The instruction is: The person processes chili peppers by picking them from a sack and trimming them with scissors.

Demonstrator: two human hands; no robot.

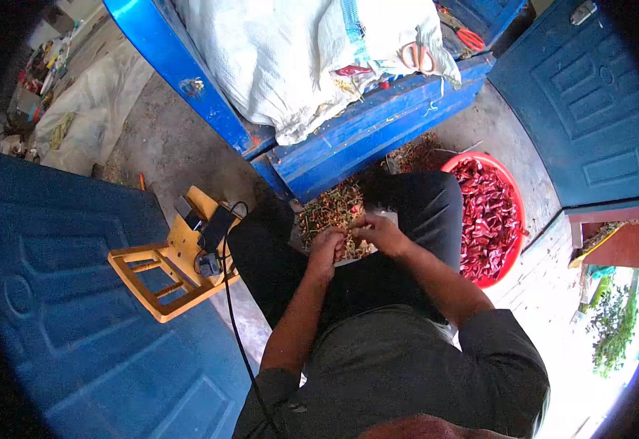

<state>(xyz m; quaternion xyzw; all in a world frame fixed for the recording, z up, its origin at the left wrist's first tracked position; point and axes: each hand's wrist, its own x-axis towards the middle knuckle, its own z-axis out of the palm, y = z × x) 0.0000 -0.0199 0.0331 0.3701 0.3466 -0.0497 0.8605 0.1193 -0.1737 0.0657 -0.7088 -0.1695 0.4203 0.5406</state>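
My left hand (pixel 327 247) is closed, its fingertips pinched together above my lap. Close to its right, my right hand (pixel 382 234) is also closed in a pinch, with its fingertips nearly meeting those of the left. Whatever is between the fingers is too small to make out. Beneath and beyond both hands lies a heap of green and red stem scraps (pixel 330 212), between my knees. On my right stands a red basin (pixel 518 245) filled with shiny dark red dried chili peppers (pixel 484 219).
Ahead is a blue metal cart bed (pixel 378 139) bearing a white woven sack (pixel 275 66). Red-handled scissors (pixel 469 38) and pink-handled scissors (pixel 417 57) lie up there. A yellow wooden chair (pixel 162 282) with black devices and a cable stands left, beside a blue door (pixel 100 307).
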